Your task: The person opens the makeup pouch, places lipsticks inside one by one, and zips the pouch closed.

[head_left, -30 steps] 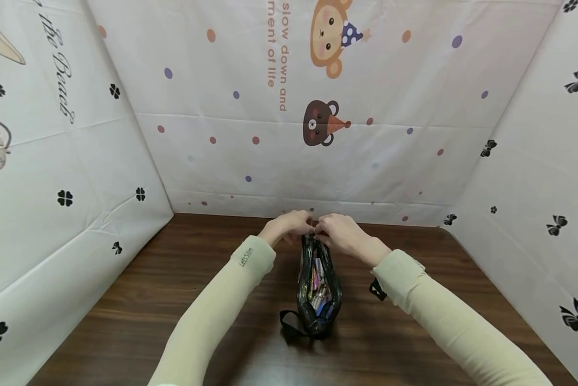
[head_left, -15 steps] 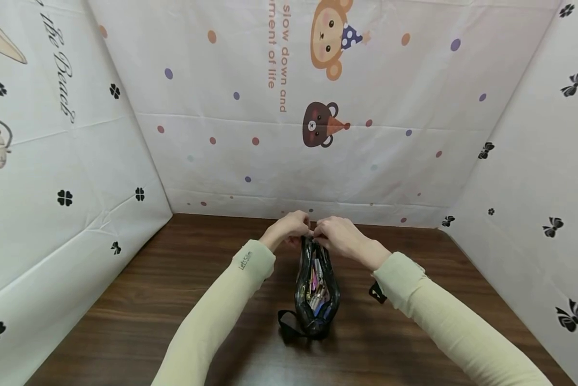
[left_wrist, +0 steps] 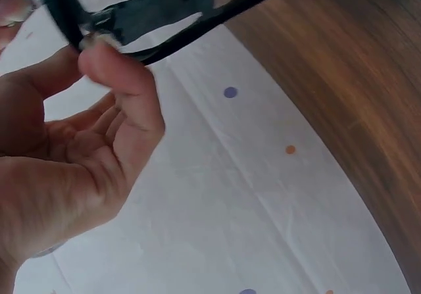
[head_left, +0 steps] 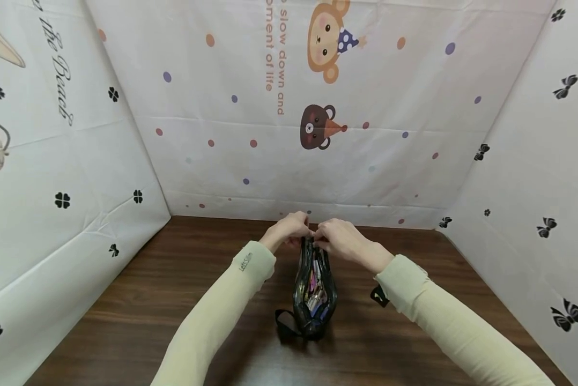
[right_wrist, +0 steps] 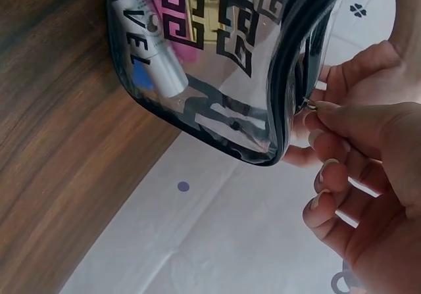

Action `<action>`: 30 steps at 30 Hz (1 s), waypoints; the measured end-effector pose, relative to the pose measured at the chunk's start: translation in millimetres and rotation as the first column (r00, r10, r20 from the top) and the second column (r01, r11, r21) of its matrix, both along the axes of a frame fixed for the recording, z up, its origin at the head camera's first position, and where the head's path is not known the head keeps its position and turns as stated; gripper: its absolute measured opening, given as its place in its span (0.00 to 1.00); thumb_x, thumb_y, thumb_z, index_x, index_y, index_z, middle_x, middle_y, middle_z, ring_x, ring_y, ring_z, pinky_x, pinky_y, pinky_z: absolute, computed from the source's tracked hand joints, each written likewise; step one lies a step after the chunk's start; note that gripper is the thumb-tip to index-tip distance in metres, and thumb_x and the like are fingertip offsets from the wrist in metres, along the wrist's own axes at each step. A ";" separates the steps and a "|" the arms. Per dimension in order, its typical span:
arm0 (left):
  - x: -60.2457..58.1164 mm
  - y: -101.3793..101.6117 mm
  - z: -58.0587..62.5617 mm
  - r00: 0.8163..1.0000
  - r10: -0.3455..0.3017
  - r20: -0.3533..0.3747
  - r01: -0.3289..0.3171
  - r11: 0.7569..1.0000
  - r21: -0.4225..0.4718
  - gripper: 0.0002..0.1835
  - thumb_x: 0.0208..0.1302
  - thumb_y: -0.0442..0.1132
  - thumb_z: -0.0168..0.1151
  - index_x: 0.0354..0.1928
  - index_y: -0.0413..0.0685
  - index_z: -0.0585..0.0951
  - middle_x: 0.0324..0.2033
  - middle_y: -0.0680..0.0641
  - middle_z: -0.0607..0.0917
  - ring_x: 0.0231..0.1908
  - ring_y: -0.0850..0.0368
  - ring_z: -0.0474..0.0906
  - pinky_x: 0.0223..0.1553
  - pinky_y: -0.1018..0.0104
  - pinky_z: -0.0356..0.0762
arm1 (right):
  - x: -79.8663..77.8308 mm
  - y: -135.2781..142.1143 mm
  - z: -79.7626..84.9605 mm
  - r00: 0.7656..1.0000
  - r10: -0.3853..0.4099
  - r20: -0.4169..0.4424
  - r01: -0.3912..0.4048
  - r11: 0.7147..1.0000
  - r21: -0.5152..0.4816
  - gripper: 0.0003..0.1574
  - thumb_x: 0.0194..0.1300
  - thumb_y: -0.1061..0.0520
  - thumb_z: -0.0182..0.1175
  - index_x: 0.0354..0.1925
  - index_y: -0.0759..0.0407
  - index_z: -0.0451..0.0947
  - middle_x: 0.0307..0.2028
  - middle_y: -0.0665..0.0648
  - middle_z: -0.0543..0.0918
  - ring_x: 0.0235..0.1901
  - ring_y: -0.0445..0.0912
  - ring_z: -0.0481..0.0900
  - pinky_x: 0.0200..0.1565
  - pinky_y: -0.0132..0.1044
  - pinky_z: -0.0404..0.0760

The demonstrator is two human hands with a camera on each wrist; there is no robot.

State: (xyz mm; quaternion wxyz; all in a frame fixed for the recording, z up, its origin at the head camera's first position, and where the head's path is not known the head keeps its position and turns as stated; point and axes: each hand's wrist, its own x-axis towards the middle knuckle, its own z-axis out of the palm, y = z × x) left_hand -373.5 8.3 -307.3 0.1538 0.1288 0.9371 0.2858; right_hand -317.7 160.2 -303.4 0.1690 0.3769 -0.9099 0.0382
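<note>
A clear zip pouch (right_wrist: pixel 210 106) with black trim and black printed patterns stands open at the top on the table, in line with my view. Inside it a silver cylinder (right_wrist: pixel 161 64) and pink, gold and blue items show. At its far end my left hand (head_left: pixel 291 228) pinches the black edge between thumb and finger, as the left wrist view shows. Facing it, my right hand (head_left: pixel 344 238) pinches a small metal zipper pull (right_wrist: pixel 309 104) at the same corner. The fingertips of both hands nearly meet there.
The dark wooden table (head_left: pixel 197 268) ends at a white printed back wall (head_left: pixel 269 161), close behind my hands. Similar white sheets flank it left and right. A black strap loop (head_left: pixel 284 324) sticks out at the pouch's near left end.
The head view has shifted slightly, so the pouch appears a little further left. Both hands keep the same hold at its far end.
</note>
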 end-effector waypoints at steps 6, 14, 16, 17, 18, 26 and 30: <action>4.6 0.1 5.3 1.000 -0.009 0.012 0.009 1.000 -0.010 0.06 0.64 0.38 0.51 0.40 0.45 0.70 0.23 0.41 0.79 0.18 0.50 0.77 0.18 0.60 0.76 | -4.8 -0.6 1.7 1.000 -0.009 -0.003 0.009 1.000 -0.009 0.06 0.55 0.55 0.63 0.22 0.48 0.81 0.21 0.44 0.76 0.23 0.38 0.73 0.25 0.33 0.72; -1.9 2.2 4.2 0.995 0.060 -0.086 -0.061 0.998 -0.019 0.06 0.60 0.34 0.50 0.39 0.44 0.72 0.23 0.43 0.78 0.15 0.52 0.76 0.18 0.60 0.77 | -5.7 -4.7 3.2 0.999 -0.031 0.017 0.030 0.999 0.019 0.07 0.55 0.55 0.63 0.21 0.49 0.80 0.21 0.44 0.74 0.21 0.38 0.71 0.25 0.32 0.70; -3.1 3.0 2.9 0.991 0.067 -0.114 -0.071 0.997 -0.025 0.06 0.60 0.34 0.50 0.39 0.44 0.73 0.21 0.44 0.78 0.14 0.53 0.75 0.18 0.60 0.77 | -5.7 -5.1 2.2 0.999 -0.032 0.014 0.031 0.999 0.028 0.07 0.55 0.55 0.63 0.21 0.50 0.81 0.21 0.44 0.75 0.21 0.38 0.71 0.24 0.32 0.70; -3.5 3.3 2.2 0.990 0.068 -0.125 -0.073 0.997 -0.029 0.06 0.60 0.34 0.50 0.38 0.44 0.73 0.21 0.44 0.78 0.14 0.53 0.74 0.17 0.61 0.76 | -5.5 -5.2 1.7 1.000 -0.028 0.012 0.027 0.999 0.029 0.07 0.55 0.55 0.63 0.22 0.50 0.81 0.21 0.44 0.75 0.21 0.38 0.71 0.24 0.32 0.71; -4.0 3.7 1.5 0.988 0.069 -0.135 -0.074 0.997 -0.031 0.05 0.60 0.34 0.50 0.38 0.43 0.73 0.19 0.44 0.77 0.13 0.53 0.74 0.15 0.61 0.75 | -5.1 -5.3 1.3 1.000 -0.024 0.008 0.023 0.999 0.031 0.06 0.55 0.56 0.63 0.23 0.50 0.82 0.22 0.45 0.76 0.21 0.38 0.72 0.25 0.32 0.71; -9.5 6.3 -2.6 0.975 0.085 -0.204 -0.097 0.994 -0.050 0.05 0.60 0.35 0.50 0.26 0.46 0.71 0.13 0.48 0.70 0.11 0.55 0.69 0.10 0.67 0.65 | -1.8 -5.6 0.5 1.000 0.007 -0.003 -0.007 1.000 0.019 0.06 0.55 0.56 0.63 0.22 0.50 0.81 0.21 0.44 0.75 0.21 0.38 0.71 0.24 0.32 0.70; -8.1 6.1 -4.5 0.966 0.098 -0.238 -0.115 0.992 -0.060 0.03 0.60 0.35 0.51 0.28 0.46 0.72 0.16 0.49 0.70 0.13 0.56 0.69 0.14 0.67 0.65 | -1.7 -5.3 1.6 1.000 0.008 0.011 -0.009 1.000 0.013 0.08 0.55 0.55 0.63 0.21 0.49 0.81 0.20 0.44 0.74 0.19 0.37 0.69 0.23 0.31 0.69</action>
